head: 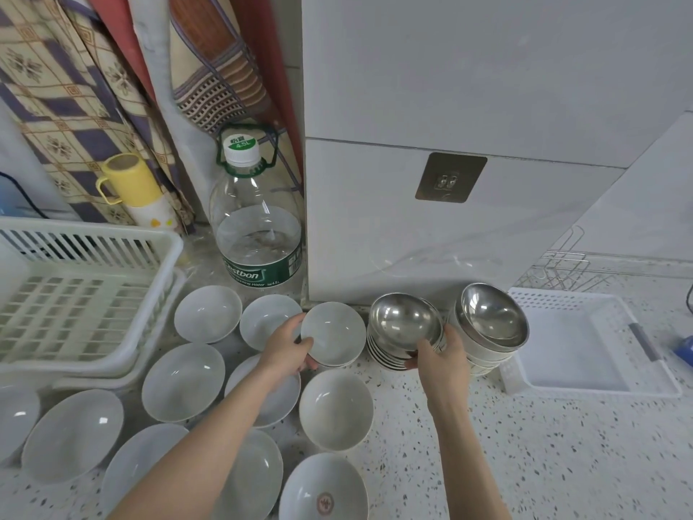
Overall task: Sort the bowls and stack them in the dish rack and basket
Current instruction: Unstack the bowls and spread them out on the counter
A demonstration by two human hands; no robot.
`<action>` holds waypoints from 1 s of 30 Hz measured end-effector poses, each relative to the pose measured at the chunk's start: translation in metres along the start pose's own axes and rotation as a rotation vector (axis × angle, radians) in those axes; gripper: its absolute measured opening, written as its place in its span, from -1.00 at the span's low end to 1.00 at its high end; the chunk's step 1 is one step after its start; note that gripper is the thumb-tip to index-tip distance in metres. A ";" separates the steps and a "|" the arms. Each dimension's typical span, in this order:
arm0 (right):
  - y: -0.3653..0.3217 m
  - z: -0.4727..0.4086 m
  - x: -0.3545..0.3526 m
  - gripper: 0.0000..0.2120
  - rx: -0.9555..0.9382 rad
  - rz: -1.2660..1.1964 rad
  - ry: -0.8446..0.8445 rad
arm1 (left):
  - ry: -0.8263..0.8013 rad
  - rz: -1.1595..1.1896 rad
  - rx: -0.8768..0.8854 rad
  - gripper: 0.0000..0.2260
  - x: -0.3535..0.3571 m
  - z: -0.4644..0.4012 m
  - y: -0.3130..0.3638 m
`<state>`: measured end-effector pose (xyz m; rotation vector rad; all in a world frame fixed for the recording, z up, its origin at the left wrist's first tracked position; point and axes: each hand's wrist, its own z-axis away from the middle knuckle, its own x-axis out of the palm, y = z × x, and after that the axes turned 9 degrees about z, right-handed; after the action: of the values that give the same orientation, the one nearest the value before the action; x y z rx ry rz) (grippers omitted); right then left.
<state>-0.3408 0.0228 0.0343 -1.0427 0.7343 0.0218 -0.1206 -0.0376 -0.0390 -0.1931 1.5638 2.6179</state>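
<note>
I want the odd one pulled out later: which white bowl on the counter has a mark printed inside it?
The white bowl nearest the camera, at the bottom edge, has a red emblem inside; the other white bowls look plain.

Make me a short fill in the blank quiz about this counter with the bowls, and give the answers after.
1. The left hand grips a ____ bowl.
2. The right hand holds a stack topped by a ____ bowl.
3. The slatted basket holds ____ bowls.
4. The water bottle has a ____ cap.

Answers: white; steel; no; white
</note>
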 end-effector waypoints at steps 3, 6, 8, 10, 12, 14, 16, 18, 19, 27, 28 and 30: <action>-0.001 0.000 -0.001 -0.45 -0.011 0.006 -0.016 | 0.005 0.043 -0.019 -0.56 0.001 0.002 -0.001; -0.005 0.002 -0.002 -0.43 -0.029 -0.003 -0.023 | 0.021 0.084 -0.032 -0.55 0.002 0.008 0.002; -0.008 0.003 -0.003 -0.45 -0.036 0.000 -0.021 | 0.032 0.126 -0.046 -0.55 0.001 0.014 0.005; -0.010 0.006 -0.005 -0.47 -0.055 0.007 -0.016 | 0.041 0.166 -0.057 -0.55 0.001 0.023 0.007; -0.013 0.009 -0.008 -0.46 -0.073 -0.008 -0.008 | 0.049 0.211 -0.056 -0.54 0.001 0.033 0.008; -0.015 0.014 -0.011 -0.45 -0.096 -0.031 0.007 | 0.046 0.250 -0.045 -0.53 -0.001 0.042 0.010; -0.017 0.019 -0.016 -0.43 -0.111 -0.072 0.030 | 0.041 0.286 -0.033 -0.52 -0.003 0.050 0.011; -0.014 0.025 -0.022 -0.42 -0.110 -0.157 0.047 | 0.032 0.330 -0.019 -0.52 -0.006 0.059 0.012; -0.011 0.030 -0.025 -0.42 -0.110 -0.200 0.051 | 0.024 0.351 -0.013 -0.52 -0.007 0.064 0.012; 0.036 0.084 -0.034 -0.44 0.022 -0.362 0.167 | -0.083 0.453 -0.068 -0.56 -0.024 0.126 -0.001; 0.043 0.093 -0.034 -0.44 0.038 -0.362 0.176 | -0.089 0.461 -0.074 -0.55 -0.026 0.134 -0.004; 0.058 0.110 -0.033 -0.45 0.069 -0.350 0.185 | -0.105 0.454 -0.086 -0.54 -0.030 0.150 -0.011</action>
<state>-0.3269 0.1502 0.0396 -1.1037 0.7047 -0.4028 -0.0987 0.0992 0.0264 0.3294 1.6175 2.9672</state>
